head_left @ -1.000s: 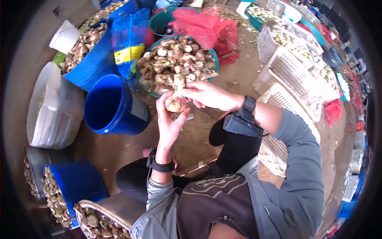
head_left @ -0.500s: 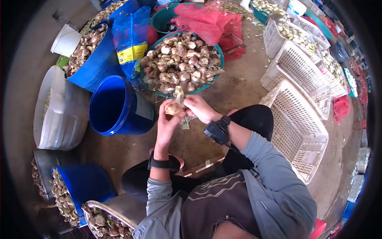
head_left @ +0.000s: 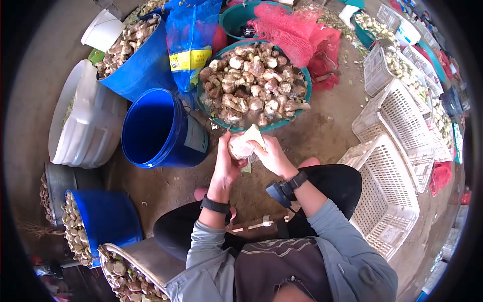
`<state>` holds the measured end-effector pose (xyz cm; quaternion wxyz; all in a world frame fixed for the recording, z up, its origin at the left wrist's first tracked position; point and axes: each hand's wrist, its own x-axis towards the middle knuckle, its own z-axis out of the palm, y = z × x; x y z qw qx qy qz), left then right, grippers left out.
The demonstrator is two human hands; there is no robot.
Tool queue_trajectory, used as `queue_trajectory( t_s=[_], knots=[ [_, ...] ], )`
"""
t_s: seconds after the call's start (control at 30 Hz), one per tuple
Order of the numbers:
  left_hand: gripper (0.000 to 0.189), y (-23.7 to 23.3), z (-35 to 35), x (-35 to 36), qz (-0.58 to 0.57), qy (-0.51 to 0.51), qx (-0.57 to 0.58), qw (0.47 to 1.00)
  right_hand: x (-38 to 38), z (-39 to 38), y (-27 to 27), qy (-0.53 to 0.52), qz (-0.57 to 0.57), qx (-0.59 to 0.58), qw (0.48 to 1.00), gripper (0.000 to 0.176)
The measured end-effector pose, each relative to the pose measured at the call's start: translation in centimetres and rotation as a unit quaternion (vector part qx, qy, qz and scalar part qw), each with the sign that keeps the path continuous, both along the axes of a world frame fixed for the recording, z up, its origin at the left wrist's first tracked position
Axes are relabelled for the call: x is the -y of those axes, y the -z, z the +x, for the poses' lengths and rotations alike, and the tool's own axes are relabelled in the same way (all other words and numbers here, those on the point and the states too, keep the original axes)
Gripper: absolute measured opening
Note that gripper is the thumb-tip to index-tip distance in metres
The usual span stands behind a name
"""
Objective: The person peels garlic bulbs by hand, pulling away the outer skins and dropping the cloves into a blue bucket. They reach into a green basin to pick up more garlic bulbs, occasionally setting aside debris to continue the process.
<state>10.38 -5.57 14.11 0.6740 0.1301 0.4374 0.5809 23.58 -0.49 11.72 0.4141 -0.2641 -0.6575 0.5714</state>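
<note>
A brown floor (head_left: 186, 183) spreads beneath everything. White plastic crates (head_left: 380, 221) with slotted walls stand in a row on the right, and a big white tub (head_left: 90, 126) stands on the left. Straight ahead, a round green basin (head_left: 308, 80) is heaped with brown-and-white bulbs (head_left: 254, 78), a red net (head_left: 292, 38) lying against its far right edge. An upright-looking blue bucket (head_left: 176, 136) is just left of the basin, with a blue bag (head_left: 188, 35) behind it. Near the basin's near edge, the left hand (head_left: 227, 163) curls around one side of the pale bulb (head_left: 240, 147), while the right hand (head_left: 274, 156) grips its other side, thumb against the loose whitish skin (head_left: 253, 135) at its top.
</note>
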Motion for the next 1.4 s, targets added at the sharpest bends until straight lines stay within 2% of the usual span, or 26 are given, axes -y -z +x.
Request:
queue_trajectory(
  t_s=[0.03, 0.07, 0.1, 0.17, 0.2, 0.23, 0.3, 0.33, 0.37, 0.43, 0.47, 0.5, 0.57, 0.6, 0.63, 0.7, 0.77, 0.87, 0.97, 1.03, 1.1, 1.17, 1.23, 1.33, 1.37, 1.4],
  knots=[
    [0.047, -0.6, 0.0, -0.3, -0.016, -0.004, -0.017, 1.0, -0.1, 0.2, 0.0, 0.01, 0.03, 0.006, 0.999, 0.026],
    [0.044, -1.0, 0.1, -0.2, 0.003, -0.002, -0.08, 0.997, 0.2, 0.4, -0.1, -0.065, -0.205, -0.07, 0.974, 0.025],
    [0.044, -1.2, 0.8, -0.5, 0.002, 0.001, -0.082, 0.997, 0.2, 0.3, -0.2, -0.063, -0.206, -0.072, 0.974, 0.025],
    [0.039, -0.9, 2.8, -0.9, 0.136, -0.182, -0.368, 0.902, 0.4, 0.0, -0.6, -0.09, -0.332, -0.103, 0.933, 0.027],
    [0.035, 0.1, 1.3, -0.4, 0.117, -0.123, -0.459, 0.872, 0.4, -0.2, -0.4, -0.118, -0.37, -0.122, 0.913, 0.025],
    [0.035, 1.5, 0.5, -0.3, 0.118, -0.121, -0.458, 0.872, 0.7, -0.6, 0.4, -0.116, -0.369, -0.123, 0.914, 0.025],
    [0.036, 3.7, -0.4, -0.1, 0.049, -0.136, -0.206, 0.968, 1.6, -1.3, 1.9, -0.06, -0.273, -0.049, 0.959, 0.022],
    [0.038, 2.1, -0.3, 0.1, 0.018, -0.127, -0.106, 0.986, 1.9, -1.1, 0.7, 0.012, -0.047, 0.056, 0.997, 0.019],
    [0.04, 0.9, -0.2, 0.1, -0.041, -0.14, -0.054, 0.988, 1.8, -0.7, 0.9, 0.011, -0.05, 0.058, 0.997, 0.019],
    [0.041, 0.2, -1.4, 0.7, -0.068, -0.083, -0.068, 0.992, 1.3, 0.0, 1.5, 0.057, 0.217, 0.18, 0.958, 0.02],
    [0.043, 0.4, -1.8, 0.7, -0.055, -0.057, -0.04, 0.996, 0.9, -0.1, 1.6, 0.069, 0.227, 0.169, 0.957, 0.022],
    [0.043, 0.3, -2.1, 0.8, -0.054, -0.062, -0.043, 0.996, 0.4, -1.1, 1.8, 0.057, 0.149, 0.028, 0.987, 0.023],
    [0.046, -0.5, -1.7, 1.3, -0.037, 0.019, -0.088, 0.995, 0.6, -1.4, 0.8, -0.08, -0.184, -0.002, 0.98, 0.022],
    [0.056, -0.8, -0.9, 1.7, 0.016, 0.009, -0.168, 0.986, 0.9, -1.5, 0.7, -0.083, -0.185, -0.001, 0.979, 0.022],
    [0.06, -1.8, 0.5, 2.3, 0.068, -0.052, -0.322, 0.943, 1.0, -1.5, 0.4, -0.062, -0.259, -0.052, 0.963, 0.021],
    [0.063, -1.5, 0.2, 1.9, 0.239, -0.105, -0.718, 0.645, 1.2, -1.0, -0.1, -0.04, -0.333, -0.1, 0.937, 0.02],
    [0.042, 0.1, -1.3, 2.0, 0.228, -0.083, -0.634, 0.734, 0.9, 0.0, -1.8, -0.089, -0.288, -0.036, 0.953, 0.019],
    [0.043, 0.7, -2.9, 2.5, 0.128, -0.031, -0.238, 0.962, 0.6, 1.2, -1.0, -0.17, -0.342, -0.069, 0.922, 0.019],
    [0.055, 1.1, -4.4, 2.1, 0.036, 0.054, 0.072, 0.995, 0.6, 0.9, -1.2, -0.252, -0.366, -0.102, 0.89, 0.024],
    [0.067, 0.4, -3.0, 2.0, 0.009, 0.021, -0.187, 0.982, 0.6, -0.5, 0.4, -0.092, -0.343, -0.093, 0.93, 0.027],
    [0.058, -0.2, -1.4, 2.7, 0.007, -0.02, -0.35, 0.936, 0.9, -1.4, 1.7, -0.058, -0.259, -0.112, 0.958, 0.028],
    [0.051, 0.9, 0.0, 2.5, 0.011, -0.067, -0.452, 0.889, 2.0, -1.7, 1.2, -0.023, -0.044, -0.049, 0.998, 0.028],
    [0.046, 1.2, 0.4, 2.4, 0.018, -0.132, -0.355, 0.925, 1.9, -1.4, 0.4, -0.031, -0.056, -0.083, 0.994, 0.03],
    [0.023, 1.7, 0.7, 2.4, 0.063, -0.169, -0.25, 0.951, 0.9, -0.9, 0.0, -0.011, -0.315, -0.197, 0.928, 0.036],
    [0.013, 3.2, -0.2, 2.0, 0.033, -0.161, -0.498, 0.851, 1.3, -0.6, -0.3, -0.06, -0.405, -0.244, 0.879, 0.037],
    [0.013, 4.7, -0.7, 1.9, 0.085, -0.153, -0.464, 0.868, 2.3, -1.1, 0.4, -0.045, -0.365, -0.209, 0.906, 0.036]
  ],
)
